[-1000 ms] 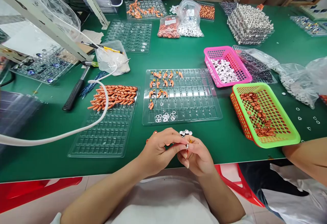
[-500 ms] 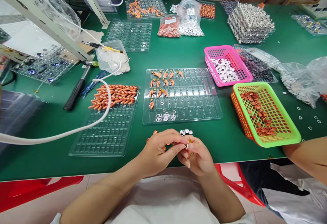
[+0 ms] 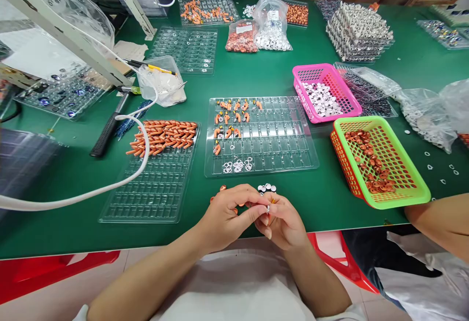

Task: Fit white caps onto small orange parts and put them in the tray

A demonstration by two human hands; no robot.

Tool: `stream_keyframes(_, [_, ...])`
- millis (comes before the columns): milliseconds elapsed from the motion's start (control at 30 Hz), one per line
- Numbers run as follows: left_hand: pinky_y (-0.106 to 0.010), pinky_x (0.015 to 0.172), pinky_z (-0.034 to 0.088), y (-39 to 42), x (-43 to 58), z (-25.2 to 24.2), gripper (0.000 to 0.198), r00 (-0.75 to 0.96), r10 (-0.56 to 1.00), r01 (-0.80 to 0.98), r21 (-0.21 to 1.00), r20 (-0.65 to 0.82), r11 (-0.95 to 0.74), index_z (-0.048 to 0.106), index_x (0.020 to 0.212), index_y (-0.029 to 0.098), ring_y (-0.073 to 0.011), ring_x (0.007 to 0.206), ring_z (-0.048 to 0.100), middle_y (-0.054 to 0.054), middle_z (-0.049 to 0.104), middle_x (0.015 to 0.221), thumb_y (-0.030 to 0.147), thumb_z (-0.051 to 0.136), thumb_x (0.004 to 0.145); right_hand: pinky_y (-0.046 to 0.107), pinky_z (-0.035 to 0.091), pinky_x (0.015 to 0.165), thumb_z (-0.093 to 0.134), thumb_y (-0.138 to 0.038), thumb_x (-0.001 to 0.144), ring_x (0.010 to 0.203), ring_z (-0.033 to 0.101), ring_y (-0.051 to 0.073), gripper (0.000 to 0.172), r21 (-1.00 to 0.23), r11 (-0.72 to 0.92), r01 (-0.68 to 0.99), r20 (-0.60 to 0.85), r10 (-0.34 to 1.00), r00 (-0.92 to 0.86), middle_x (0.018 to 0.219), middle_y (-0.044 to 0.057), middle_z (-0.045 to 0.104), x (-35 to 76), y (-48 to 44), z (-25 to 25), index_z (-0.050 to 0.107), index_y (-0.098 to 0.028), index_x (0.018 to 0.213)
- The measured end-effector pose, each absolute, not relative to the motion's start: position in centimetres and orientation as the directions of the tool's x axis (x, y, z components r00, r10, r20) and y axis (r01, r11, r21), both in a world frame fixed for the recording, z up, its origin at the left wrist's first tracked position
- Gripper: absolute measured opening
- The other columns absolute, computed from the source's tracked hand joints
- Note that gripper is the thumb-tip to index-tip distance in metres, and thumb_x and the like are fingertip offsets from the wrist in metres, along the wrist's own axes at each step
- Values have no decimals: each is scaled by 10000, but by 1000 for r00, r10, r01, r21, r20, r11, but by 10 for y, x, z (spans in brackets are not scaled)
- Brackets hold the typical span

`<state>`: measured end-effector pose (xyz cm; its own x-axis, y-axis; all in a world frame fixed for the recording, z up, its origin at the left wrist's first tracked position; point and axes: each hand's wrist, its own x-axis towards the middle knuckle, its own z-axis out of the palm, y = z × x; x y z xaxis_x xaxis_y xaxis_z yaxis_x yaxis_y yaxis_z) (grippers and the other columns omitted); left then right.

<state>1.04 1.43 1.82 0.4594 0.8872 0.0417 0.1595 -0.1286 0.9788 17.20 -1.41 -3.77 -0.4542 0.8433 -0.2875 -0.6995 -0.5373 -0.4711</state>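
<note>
My left hand [image 3: 232, 216] and my right hand [image 3: 286, 223] meet at the table's near edge, fingertips pinched together. Between them is a small part [image 3: 268, 209] with a silvery ring-like piece; orange and yellow bits show at my right fingers. Most of it is hidden by the fingers. Just beyond my hands lie several white round caps [image 3: 266, 187]. Orange pieces [image 3: 223, 188] lie partly behind my left hand. Farther on is a clear compartment tray [image 3: 271, 157] holding orange curved parts [image 3: 237, 117] and a cluster of white rings [image 3: 238, 166].
To the left, another clear tray [image 3: 146, 203] bears rows of orange parts [image 3: 164, 136], near a hammer [image 3: 110, 130] and a white cable [image 3: 110, 189]. At right stand a pink basket [image 3: 300, 79] and a green basket [image 3: 421, 189]. Another person's forearm [image 3: 439, 223] rests beside it.
My hands stay pinched together over the same small part, with only a slight shift of the fingers. The white cable at left has swung a little to the left.
</note>
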Motion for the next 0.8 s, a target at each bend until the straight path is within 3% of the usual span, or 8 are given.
stream_keyframes(800, [-231, 696, 496, 10, 18, 18, 167, 380, 918, 147, 972, 115, -182, 722, 860, 154, -138, 744, 645, -41, 718, 748, 86, 574, 895, 167, 417, 382, 748, -282, 757, 387, 556, 81, 205, -450, -535, -715, -299, 845, -444, 558, -19, 617, 170, -13, -36, 615, -138, 698])
